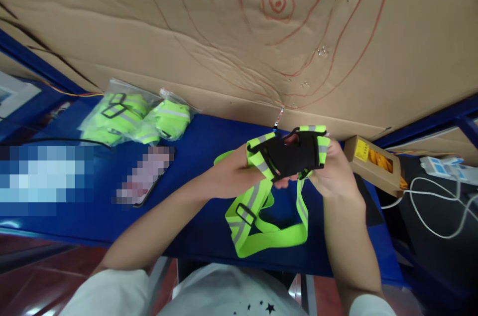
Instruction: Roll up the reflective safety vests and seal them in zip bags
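While the left hand (241,172) and right hand (333,172) clasp a reflective strap (298,155), its loop (274,238) hangs ungathered; bagged straps (129,112) lie apart.

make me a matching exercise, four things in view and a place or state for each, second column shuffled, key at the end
1. reflective strap with black panel
2. plastic bags
3. cardboard box
4. white cable

A. holding yellow-green straps
B. looped over the black surface
C. held by left hand and right hand
D. showing orange contents

Pairs: 1-C, 2-A, 3-D, 4-B
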Demonstrator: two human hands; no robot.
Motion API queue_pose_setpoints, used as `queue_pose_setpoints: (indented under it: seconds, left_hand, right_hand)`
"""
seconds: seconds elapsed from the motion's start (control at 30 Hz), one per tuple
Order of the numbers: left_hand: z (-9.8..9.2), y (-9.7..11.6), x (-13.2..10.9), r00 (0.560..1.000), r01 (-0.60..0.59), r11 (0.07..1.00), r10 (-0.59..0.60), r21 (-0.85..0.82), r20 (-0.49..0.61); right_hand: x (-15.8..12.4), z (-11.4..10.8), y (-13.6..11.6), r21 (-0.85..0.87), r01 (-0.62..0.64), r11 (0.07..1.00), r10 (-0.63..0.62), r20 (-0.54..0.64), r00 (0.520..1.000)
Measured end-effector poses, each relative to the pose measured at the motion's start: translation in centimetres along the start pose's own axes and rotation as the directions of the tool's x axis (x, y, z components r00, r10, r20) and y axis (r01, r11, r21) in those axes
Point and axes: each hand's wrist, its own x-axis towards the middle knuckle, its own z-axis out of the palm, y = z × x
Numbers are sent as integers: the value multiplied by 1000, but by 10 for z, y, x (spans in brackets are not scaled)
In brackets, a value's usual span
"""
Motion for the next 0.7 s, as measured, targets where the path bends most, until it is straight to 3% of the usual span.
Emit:
queue_pose_setpoints:
  seconds: [0.07,0.13,0.23,0.43,0.53,0.63,0.7]
  left_hand:
    - [0,-4,3,991,-76,970,100,232,-92]
    - [2,-6,5,980,-130,924,175,360,-94]
    - [9,-10,5,979,-146,936,183,320,-89]
    - [8,-35,1,933,-122,971,183,208,-309]
    - [-1,-41,2,925,-120,986,152,111,-347]
    - [-4,-38,5,931,-47,995,77,93,-356]
    - [-2,-35,7,952,-39,993,71,114,-298]
  right_hand:
    - [-2,2,0,-136,148,980,-163,-105,981]
    - [-4,4,2,-217,223,950,-254,-126,959]
    - [-6,9,9,-256,229,939,-255,-73,964]
    - [-2,21,12,-489,281,826,-336,-26,941]
    - [-5,13,-2,-528,262,808,-285,39,958]
    - [-11,-3,-14,-488,210,847,-122,206,971]
    - [-12,-10,-17,-477,156,865,-73,188,979]
